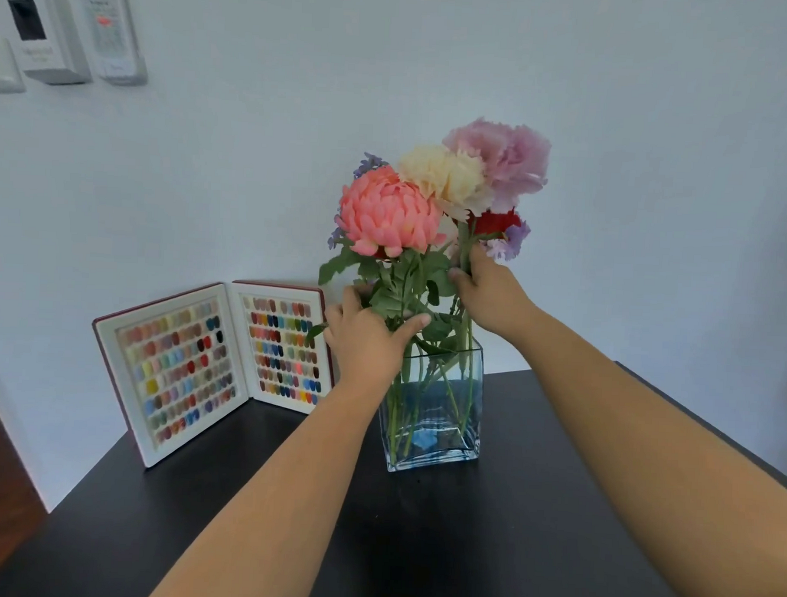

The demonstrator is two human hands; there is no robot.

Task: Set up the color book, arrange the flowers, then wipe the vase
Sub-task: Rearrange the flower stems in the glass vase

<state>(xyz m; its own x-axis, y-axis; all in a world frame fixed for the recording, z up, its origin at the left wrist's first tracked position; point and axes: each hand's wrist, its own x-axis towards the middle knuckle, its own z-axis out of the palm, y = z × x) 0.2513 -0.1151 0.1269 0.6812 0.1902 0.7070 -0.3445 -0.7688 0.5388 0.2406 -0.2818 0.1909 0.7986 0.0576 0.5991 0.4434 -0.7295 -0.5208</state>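
1. The left hand [366,337] wraps its fingers [415,322] around the leafy green stems [421,295] just above the rim of the clear, square-sided glass vase [433,435], thumb on the near side.
2. The right hand [491,298] grips other stems higher up, its fingers [460,276] curled round them directly below the small red bloom [496,221].
3. The stems run roughly upright, their long axis rising from the vase floor to the blooms; inside the glass they splay apart slightly towards the bottom.
4. Above the left fingers sits the large round coral-pink chrysanthemum [386,214], facing the camera. Above the right fingers stand the cream ruffled flower [442,174] and the pale lilac ruffled flower [501,156], the tallest of the bunch.
5. The vase stands upright on the black worktop [284,496], below both hands.
6. Left of the left fingers, the red-edged colour sample book [213,367] stands open on its lower edge against the white wall [615,127], its two pages of coloured chips facing outward.
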